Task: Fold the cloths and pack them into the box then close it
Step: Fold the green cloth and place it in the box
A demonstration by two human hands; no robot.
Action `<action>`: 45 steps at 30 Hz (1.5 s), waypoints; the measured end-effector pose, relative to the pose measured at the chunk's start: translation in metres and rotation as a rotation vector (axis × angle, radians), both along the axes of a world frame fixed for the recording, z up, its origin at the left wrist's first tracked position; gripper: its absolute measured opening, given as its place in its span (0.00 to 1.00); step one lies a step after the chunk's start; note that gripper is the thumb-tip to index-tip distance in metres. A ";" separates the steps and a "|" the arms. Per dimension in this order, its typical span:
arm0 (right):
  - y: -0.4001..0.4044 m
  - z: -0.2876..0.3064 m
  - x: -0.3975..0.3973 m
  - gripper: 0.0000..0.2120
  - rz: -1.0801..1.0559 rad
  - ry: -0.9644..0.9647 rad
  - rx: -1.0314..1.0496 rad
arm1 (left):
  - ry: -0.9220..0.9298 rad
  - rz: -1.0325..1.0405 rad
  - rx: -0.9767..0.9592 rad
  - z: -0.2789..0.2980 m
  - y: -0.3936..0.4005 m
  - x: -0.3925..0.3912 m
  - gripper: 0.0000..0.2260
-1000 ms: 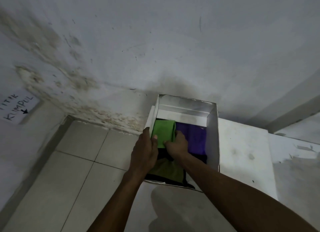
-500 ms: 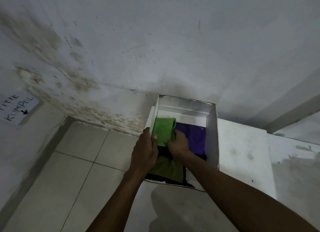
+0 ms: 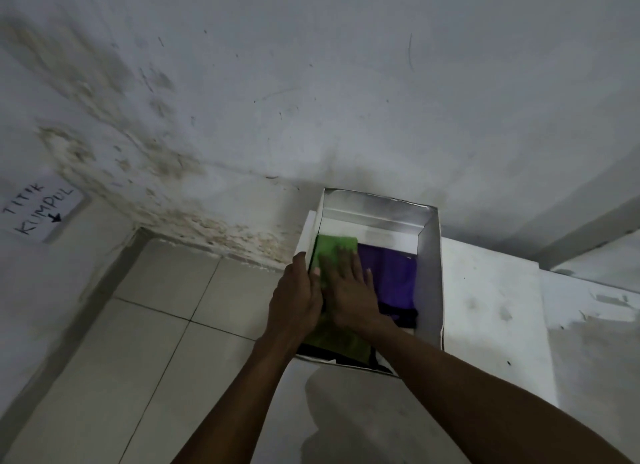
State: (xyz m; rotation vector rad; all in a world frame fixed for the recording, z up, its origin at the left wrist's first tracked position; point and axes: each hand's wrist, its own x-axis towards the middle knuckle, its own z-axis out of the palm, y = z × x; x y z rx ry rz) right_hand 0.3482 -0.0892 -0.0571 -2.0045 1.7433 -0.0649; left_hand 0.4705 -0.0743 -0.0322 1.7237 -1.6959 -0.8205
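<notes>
Inside white cardboard box, right hand flat on soft green cloth

An open white cardboard box stands on a white table, its far end against the wall, its tall walls upright and no lid on it. Inside, along the left wall, lies a folded bright green cloth, flat and smooth. Just beside it on the right lies a folded purple cloth, the two touching edge to edge. At the near end of the box an olive green cloth lies over a black cloth, whose dark edges show around it.
</notes>
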 end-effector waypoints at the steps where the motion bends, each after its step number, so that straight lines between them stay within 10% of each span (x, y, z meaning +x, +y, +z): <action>1: 0.002 -0.007 -0.002 0.30 0.010 0.015 0.081 | -0.006 0.001 0.003 0.000 0.000 0.000 0.16; 13: -0.003 0.014 -0.014 0.29 -0.005 -0.133 0.182 | -0.053 -0.006 -0.019 0.002 -0.001 0.001 0.14; 25: 0.071 0.076 -0.097 0.15 -0.240 -0.535 -0.376 | -0.084 0.150 -0.438 0.042 0.029 -0.016 0.12; 34: 0.144 0.078 -0.193 0.13 -0.655 -0.545 -0.488 | 0.193 -0.124 -0.562 0.088 0.101 -0.156 0.07; 45: 0.199 0.045 -0.284 0.28 -0.859 -0.438 -0.014 | -0.047 -0.269 -0.042 0.022 0.132 -0.243 0.21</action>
